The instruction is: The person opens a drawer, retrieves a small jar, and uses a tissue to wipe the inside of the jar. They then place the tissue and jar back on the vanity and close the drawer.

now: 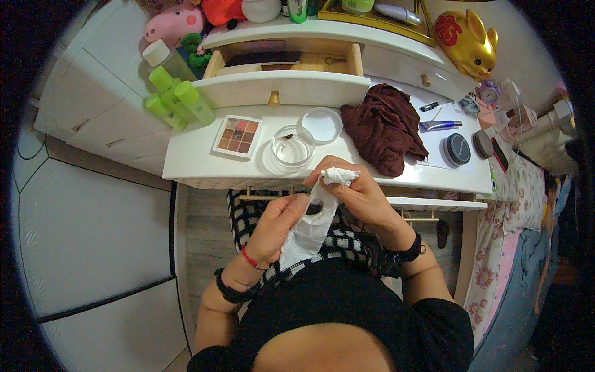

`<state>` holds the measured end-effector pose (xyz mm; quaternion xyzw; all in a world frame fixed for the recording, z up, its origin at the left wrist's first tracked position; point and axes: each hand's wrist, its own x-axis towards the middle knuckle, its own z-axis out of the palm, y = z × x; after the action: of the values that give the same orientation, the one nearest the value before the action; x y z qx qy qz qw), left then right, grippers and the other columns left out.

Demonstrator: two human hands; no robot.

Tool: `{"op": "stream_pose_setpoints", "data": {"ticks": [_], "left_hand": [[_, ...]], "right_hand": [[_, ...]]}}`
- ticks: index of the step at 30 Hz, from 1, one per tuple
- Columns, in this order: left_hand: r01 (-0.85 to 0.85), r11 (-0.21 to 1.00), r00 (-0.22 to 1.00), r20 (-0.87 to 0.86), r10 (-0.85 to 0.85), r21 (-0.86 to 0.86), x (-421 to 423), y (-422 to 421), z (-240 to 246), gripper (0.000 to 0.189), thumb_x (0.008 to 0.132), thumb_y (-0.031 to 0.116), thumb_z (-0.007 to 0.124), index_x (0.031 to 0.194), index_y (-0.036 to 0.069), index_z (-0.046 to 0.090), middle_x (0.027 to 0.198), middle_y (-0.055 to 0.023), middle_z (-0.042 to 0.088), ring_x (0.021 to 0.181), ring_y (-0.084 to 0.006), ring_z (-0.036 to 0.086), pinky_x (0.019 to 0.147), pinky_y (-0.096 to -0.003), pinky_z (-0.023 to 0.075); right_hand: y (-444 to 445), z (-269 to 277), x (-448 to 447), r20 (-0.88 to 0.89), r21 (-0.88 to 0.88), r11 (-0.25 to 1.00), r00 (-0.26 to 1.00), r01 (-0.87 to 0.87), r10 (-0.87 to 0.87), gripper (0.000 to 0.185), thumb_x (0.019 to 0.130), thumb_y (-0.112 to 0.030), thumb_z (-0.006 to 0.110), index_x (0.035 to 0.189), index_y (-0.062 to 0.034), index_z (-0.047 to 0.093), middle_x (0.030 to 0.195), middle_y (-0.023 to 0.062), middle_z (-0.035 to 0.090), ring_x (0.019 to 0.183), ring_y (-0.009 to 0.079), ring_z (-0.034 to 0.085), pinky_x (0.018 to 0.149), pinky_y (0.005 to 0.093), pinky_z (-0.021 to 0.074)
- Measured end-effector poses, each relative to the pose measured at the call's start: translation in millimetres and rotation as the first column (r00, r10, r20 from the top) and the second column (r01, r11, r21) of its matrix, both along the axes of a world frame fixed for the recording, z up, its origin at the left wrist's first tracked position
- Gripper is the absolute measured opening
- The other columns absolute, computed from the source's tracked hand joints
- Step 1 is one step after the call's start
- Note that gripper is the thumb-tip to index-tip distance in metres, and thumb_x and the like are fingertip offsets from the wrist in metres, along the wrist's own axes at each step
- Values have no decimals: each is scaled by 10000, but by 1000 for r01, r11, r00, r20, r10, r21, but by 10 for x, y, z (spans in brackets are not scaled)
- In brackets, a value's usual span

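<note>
A white tissue [304, 239] hangs between my hands, just in front of the table's edge. My left hand [274, 228] grips its left side. My right hand [365, 197] pinches the upper part, where a crumpled white wad [340, 176] sticks out above the fingers. Between the hands, a dark curved patch [315, 208] shows against the tissue; whether it is a stain, a small item or a gap is unclear. Beyond my hands stands a clear round dish [294, 157] with a small dark object [288, 136] in it. A round lid-like piece [322, 124] lies behind the dish.
An eyeshadow palette [237, 136], a dark brown cloth [383, 130], a blue tube [440, 125] and round black container [457, 149] lie on the white table [204, 165]. Green-capped bottles [179, 100] stand left. An upper drawer [279, 90] juts out; a lower drawer [437, 203] is ajar.
</note>
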<state>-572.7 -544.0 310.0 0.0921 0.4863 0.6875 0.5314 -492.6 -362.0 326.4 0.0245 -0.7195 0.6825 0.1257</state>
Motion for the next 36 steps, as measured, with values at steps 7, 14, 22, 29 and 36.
{"op": "stream_pose_setpoints", "data": {"ticks": [7, 14, 22, 29, 36], "left_hand": [[20, 1000, 977, -213, -17, 15, -27, 19, -83, 201, 938, 130, 612, 1059, -25, 652, 887, 5, 649, 786, -28, 556, 683, -181, 441], [12, 1000, 904, -427, -21, -24, -57, 20, -58, 204, 930, 123, 620, 1061, -31, 651, 880, 2, 650, 786, -38, 553, 694, -193, 447], [76, 996, 952, -292, -89, -54, -22, 55, -26, 247, 980, 161, 555, 1132, -17, 634, 987, 21, 630, 869, -22, 529, 767, -190, 446], [91, 995, 972, -219, -81, 34, -27, 43, -81, 270, 1005, 169, 501, 1171, -14, 608, 969, 48, 612, 855, -13, 502, 766, -186, 435], [94, 984, 964, -262, -53, 148, -2, 48, -20, 260, 988, 207, 530, 1153, 17, 594, 998, 29, 616, 878, -53, 557, 793, -212, 453]], "right_hand": [[-64, -34, 30, 225, -282, 959, 974, 36, 30, 259, 921, -259, 597, 1054, -38, 626, 984, 25, 618, 921, 104, 546, 812, 259, 433], [-87, 34, 19, 258, -41, 998, 965, 56, -43, 201, 855, -153, 612, 1012, -32, 643, 984, 33, 631, 900, 104, 566, 794, 269, 455], [-111, -104, -30, 145, -146, 988, 988, -39, 61, 93, 869, -69, 597, 893, 4, 650, 899, 48, 606, 846, 130, 577, 775, 274, 459], [-128, -215, -56, 152, -344, 937, 981, -64, 122, 154, 907, -148, 618, 939, -1, 650, 907, 43, 598, 889, 134, 566, 809, 280, 439], [-165, -125, -24, 185, -465, 882, 966, -76, 181, 201, 913, -167, 613, 1029, -3, 633, 983, 65, 627, 930, 145, 601, 862, 284, 470]]}}
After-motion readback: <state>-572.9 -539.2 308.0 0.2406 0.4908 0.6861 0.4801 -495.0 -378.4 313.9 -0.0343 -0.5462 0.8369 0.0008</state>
